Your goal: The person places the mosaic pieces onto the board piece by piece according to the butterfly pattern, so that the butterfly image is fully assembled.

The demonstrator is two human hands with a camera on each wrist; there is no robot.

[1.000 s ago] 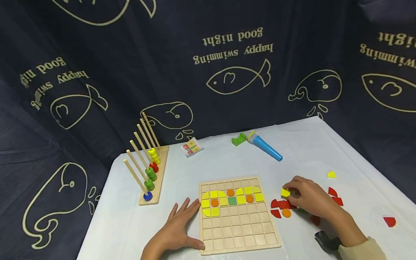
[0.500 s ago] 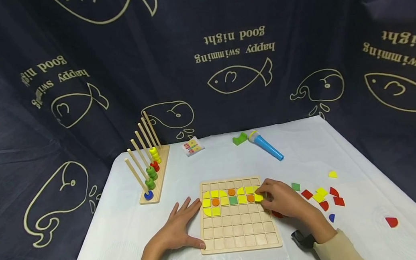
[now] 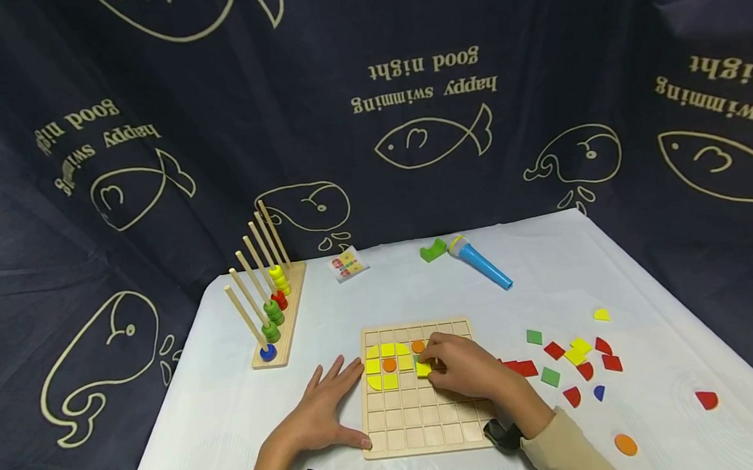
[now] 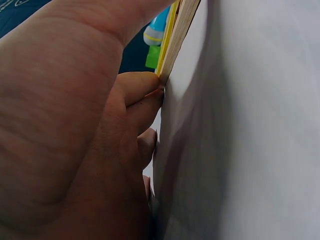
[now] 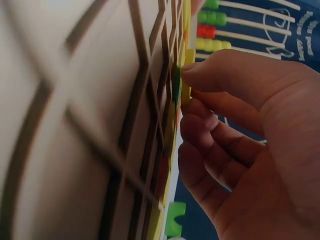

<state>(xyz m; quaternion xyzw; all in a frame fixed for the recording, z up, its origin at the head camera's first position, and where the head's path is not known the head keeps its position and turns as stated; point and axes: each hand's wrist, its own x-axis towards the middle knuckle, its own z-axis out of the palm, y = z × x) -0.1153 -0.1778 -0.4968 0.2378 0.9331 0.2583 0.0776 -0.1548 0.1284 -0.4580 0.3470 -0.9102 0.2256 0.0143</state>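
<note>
The wooden grid board (image 3: pixel 422 415) lies on the white table, its upper left cells filled with yellow tiles (image 3: pixel 387 351) and an orange disc (image 3: pixel 389 365). Over the board's middle, my right hand (image 3: pixel 467 367) pinches a yellow square tile (image 3: pixel 423 369) between thumb and fingers. In the right wrist view, that yellow tile (image 5: pixel 186 90) is held close over a green square (image 5: pixel 176 82). My right hand hides the tiles on the upper right of the board. With fingers spread, my left hand (image 3: pixel 323 413) rests along the left edge; in the left wrist view its fingertips touch the board's side (image 4: pixel 177 42).
Loose red, yellow, green and blue pieces (image 3: pixel 577 356) are scattered right of the board. A bead rack with upright pegs (image 3: pixel 286 343) stands at the left. Along the back lie a pattern card (image 3: pixel 349 264), a green block (image 3: pixel 433 251) and a blue toy microphone (image 3: pixel 483 265).
My right hand has carried the yellow tile left from the loose pieces, past the board's right edge, to its middle. My left hand has stayed in place.
</note>
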